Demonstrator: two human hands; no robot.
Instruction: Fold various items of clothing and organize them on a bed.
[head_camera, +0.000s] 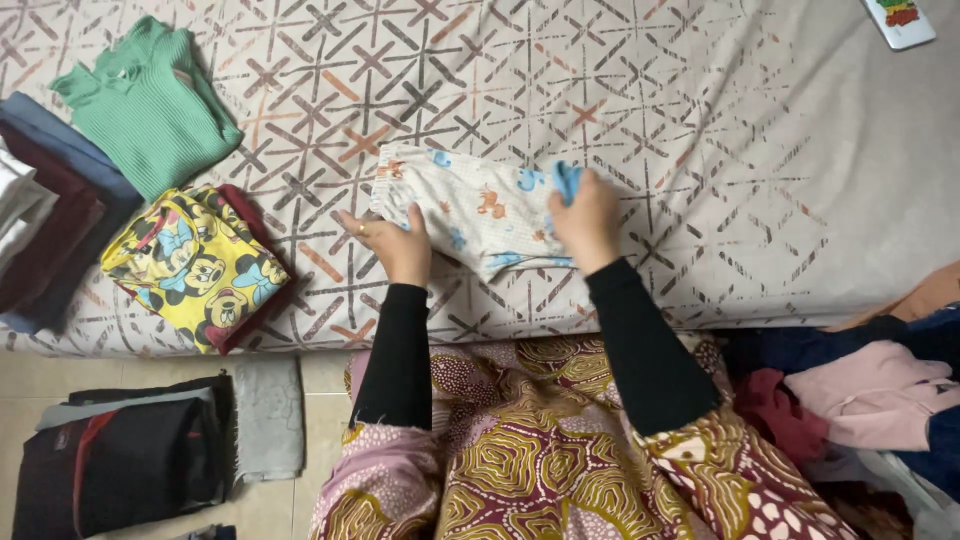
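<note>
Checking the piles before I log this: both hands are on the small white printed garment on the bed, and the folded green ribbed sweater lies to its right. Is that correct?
Not quite. In the head view the left hand and right hand are both on the white printed garment, but the green ribbed sweater lies to its left, above the yellow cartoon-print garment.
</note>
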